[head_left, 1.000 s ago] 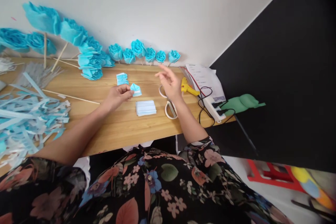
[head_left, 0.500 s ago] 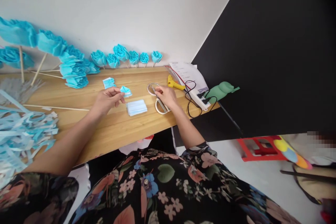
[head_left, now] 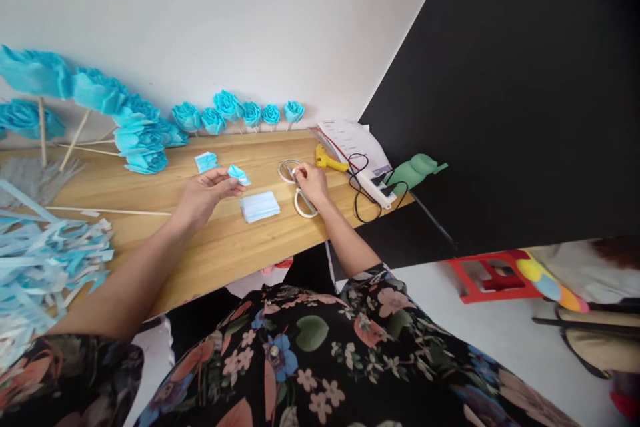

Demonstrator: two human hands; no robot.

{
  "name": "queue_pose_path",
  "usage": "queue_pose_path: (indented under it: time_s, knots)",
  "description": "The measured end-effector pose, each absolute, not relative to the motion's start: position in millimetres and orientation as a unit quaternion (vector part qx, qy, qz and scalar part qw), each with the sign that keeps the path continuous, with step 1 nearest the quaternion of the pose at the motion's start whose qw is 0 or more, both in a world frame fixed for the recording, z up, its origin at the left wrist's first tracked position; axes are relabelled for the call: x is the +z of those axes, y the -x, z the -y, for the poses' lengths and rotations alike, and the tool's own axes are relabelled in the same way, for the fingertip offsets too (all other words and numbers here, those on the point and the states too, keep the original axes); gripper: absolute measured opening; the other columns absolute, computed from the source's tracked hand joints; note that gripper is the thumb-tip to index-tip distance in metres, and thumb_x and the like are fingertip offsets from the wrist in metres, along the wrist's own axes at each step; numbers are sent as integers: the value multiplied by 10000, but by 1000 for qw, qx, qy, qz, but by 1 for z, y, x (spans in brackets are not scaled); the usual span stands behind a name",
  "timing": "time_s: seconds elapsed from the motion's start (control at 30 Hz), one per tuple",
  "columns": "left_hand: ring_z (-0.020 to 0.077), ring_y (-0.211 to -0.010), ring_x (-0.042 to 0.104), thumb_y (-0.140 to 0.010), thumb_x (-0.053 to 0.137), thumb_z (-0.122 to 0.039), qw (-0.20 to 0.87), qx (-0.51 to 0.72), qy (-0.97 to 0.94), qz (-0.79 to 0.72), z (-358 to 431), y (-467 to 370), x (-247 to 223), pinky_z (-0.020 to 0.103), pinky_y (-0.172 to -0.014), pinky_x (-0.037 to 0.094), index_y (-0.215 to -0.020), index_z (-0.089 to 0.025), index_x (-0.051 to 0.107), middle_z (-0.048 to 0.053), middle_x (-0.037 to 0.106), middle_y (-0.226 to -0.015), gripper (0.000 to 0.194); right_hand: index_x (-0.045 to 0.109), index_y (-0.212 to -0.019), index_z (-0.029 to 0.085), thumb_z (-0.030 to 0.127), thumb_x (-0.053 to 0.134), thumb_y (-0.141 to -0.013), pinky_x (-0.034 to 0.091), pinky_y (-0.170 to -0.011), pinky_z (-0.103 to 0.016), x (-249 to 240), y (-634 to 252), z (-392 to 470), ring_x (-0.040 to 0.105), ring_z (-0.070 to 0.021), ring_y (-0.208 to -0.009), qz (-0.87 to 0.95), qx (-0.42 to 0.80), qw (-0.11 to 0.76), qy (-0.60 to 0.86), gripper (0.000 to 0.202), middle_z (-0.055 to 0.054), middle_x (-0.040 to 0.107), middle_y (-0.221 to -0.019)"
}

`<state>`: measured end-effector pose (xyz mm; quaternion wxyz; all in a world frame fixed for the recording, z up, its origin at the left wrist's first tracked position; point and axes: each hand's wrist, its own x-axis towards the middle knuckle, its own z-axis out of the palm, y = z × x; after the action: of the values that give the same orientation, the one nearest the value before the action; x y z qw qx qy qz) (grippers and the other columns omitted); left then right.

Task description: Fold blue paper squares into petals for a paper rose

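My left hand (head_left: pixel 203 195) is closed in a pinch on a folded blue-and-white piece of cloth (head_left: pixel 239 175), held just above the wooden table. My right hand (head_left: pixel 313 183) is over a pair of scissors (head_left: pixel 297 204) with white loop handles, fingertips pinched together. Something small and pale shows at those fingertips, too small to name. The hand hides the middle of the scissors. A stack of pale blue rectangular pieces (head_left: pixel 260 207) lies between my hands. Behind my left hand rests another blue-and-white piece (head_left: pixel 206 161).
Blue fabric roses (head_left: pixel 229 105) on sticks line the wall. Blue and white strips (head_left: pixel 55 253) are heaped at left, near a long thin stick (head_left: pixel 125 211). At right are a yellow glue gun (head_left: pixel 330 159), papers (head_left: pixel 353 140), a power strip (head_left: pixel 377 190) and a green object (head_left: pixel 416 172).
The view has shifted slightly. My left hand still pinches the folded piece, which has tilted a little. My right hand stays over the scissors, its fingertips drawn closer together.
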<state>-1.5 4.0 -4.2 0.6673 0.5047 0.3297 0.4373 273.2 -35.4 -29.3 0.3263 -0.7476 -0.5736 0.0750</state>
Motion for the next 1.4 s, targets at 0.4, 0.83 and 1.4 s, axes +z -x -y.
queue_pose_path:
  time_s: [0.4,0.83,1.4]
  knots:
    - [80,-344,458,-682,785,-401,658,377,-528,-383,0,1,9,196,-367,279,-774,-177,591,14,660,-497,311,630,-1012,203,318,440,-1009,514,-774,-283,-13,-250,46,687,-154,-779,626,77,443,637,222,-33,755,-926]
    - [140,-440,602,-735,786,-400,667,331,-539,-393,-2,4,8,224,-361,246,-928,-171,664,22,686,-571,323,691,-1079,236,274,474,-1036,521,-822,-333,12,-204,18,658,-180,-936,836,-71,381,389,225,-54,720,-928]
    - [141,-440,602,-784,755,-329,670,309,-537,-409,2,1,12,213,-369,262,-837,-177,671,25,682,-543,182,714,-1028,237,252,485,-1024,499,-798,-353,-5,-205,17,640,-186,-889,829,-82,368,413,230,-57,731,-926]
